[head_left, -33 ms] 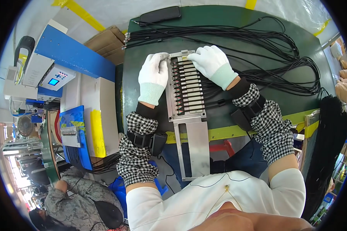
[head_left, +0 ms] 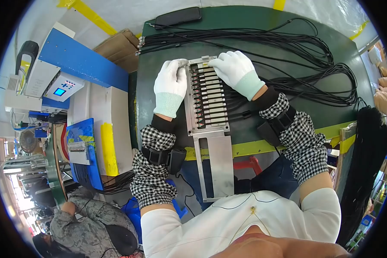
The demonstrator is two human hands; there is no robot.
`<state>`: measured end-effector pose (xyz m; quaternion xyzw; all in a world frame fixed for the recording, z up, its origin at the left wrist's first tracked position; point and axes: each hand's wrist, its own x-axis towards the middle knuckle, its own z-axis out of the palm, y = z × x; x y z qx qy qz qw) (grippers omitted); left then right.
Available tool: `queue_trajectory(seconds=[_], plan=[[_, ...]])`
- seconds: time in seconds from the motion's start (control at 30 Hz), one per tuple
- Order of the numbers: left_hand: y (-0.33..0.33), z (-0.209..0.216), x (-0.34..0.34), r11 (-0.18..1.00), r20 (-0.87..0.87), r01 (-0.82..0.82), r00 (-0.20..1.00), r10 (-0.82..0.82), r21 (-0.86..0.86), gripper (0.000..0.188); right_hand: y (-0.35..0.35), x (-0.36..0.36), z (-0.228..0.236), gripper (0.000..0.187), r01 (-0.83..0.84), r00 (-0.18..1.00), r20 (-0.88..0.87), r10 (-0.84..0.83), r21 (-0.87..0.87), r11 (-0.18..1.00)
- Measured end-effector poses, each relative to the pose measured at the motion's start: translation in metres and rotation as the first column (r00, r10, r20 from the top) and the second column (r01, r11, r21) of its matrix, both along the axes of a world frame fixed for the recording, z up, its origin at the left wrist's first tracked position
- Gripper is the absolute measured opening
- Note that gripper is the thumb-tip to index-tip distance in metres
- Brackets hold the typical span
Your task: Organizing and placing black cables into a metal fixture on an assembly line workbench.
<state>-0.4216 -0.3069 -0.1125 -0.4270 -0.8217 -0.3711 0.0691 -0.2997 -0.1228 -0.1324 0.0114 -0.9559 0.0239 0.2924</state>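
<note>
A long metal fixture [head_left: 188,112] lies on the green table, its plate reaching past the front edge toward my body. Several black cables with pale connectors [head_left: 213,101] sit side by side in its slots, their leads running out to the right. My left hand [head_left: 171,80], in a white glove, is closed at the fixture's far left corner, thumb and fingers together against the rim. My gloved right hand [head_left: 235,71] is closed over the far right side, fingertips pinching the end of a cable connector in the farthest slots. The fingers partly hide those slots.
Bundled black cables [head_left: 337,77] spread over the far and right side of the green table [head_left: 253,41]. A black case [head_left: 178,17] lies at the back edge. To the left stands a blue and white machine [head_left: 84,56]; a person in camouflage clothing [head_left: 94,219] sits lower left.
</note>
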Motion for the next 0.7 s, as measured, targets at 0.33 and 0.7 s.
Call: queue_trajectory(seconds=[0.33,0.7], plan=[[-0.005,-0.004,-0.002,1.000,-0.025,0.007,1.000,-0.008,-0.024,0.019,-0.006,-0.004,0.001,0.013,0.040,0.997,0.065,-0.040,0.010,0.999],[0.000,-0.001,0.008,0.956,-0.327,0.066,0.931,-0.162,-0.286,0.029,-0.011,-0.004,0.001,0.014,0.029,0.999,0.021,-0.031,0.090,0.995]])
